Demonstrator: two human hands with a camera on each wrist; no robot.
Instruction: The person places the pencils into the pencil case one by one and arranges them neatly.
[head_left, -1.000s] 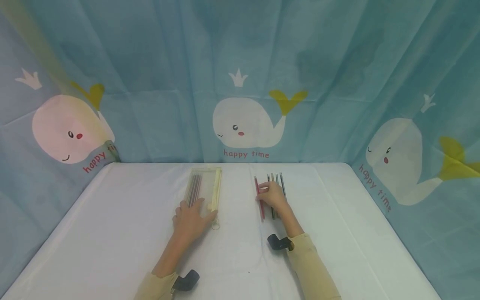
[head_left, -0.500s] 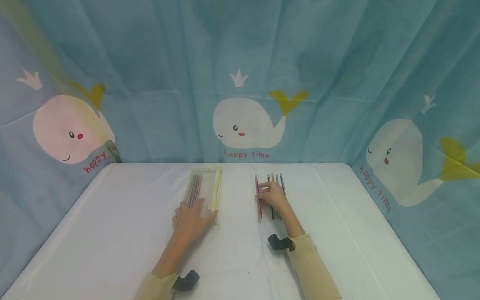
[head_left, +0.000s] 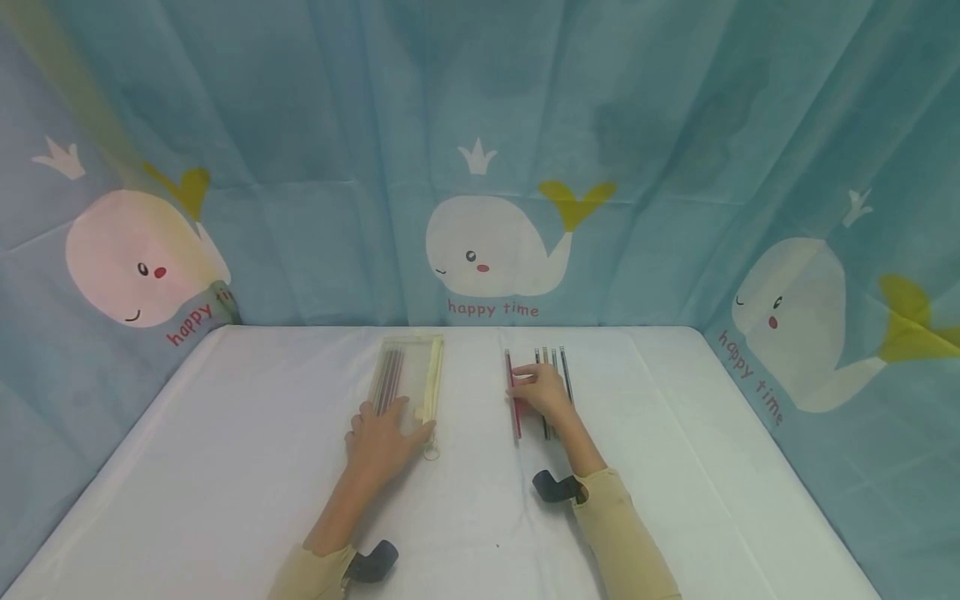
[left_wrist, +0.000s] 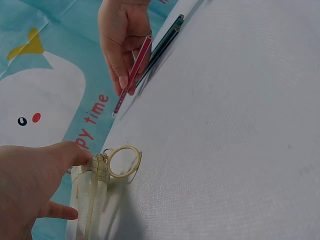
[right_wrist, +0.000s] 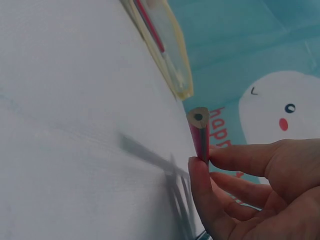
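Observation:
A red pencil [head_left: 514, 400] is pinched between the thumb and fingers of my right hand [head_left: 546, 393]. In the right wrist view its unsharpened end [right_wrist: 199, 117] points toward the camera. Several dark pencils [head_left: 566, 373] lie side by side on the table, partly hidden under that hand. My left hand [head_left: 381, 442] rests with spread fingers on the near end of a see-through pencil case [head_left: 412, 367] with a pale yellow zipper edge. Several pencils [head_left: 388, 379] show inside the case. In the left wrist view the thumb touches the zipper end, close to a ring [left_wrist: 124, 161].
A white cloth [head_left: 480, 517] covers the table. Behind it and at both sides hangs a blue curtain [head_left: 330, 250] printed with whales. A black wrist mount [head_left: 375, 562] sits at the left sleeve and another mount [head_left: 557, 487] at the right one.
My right hand has shifted slightly left with the red pencil, away from the dark pencils. A second red pencil end seen beside it at first no longer shows apart. The left hand stays put.

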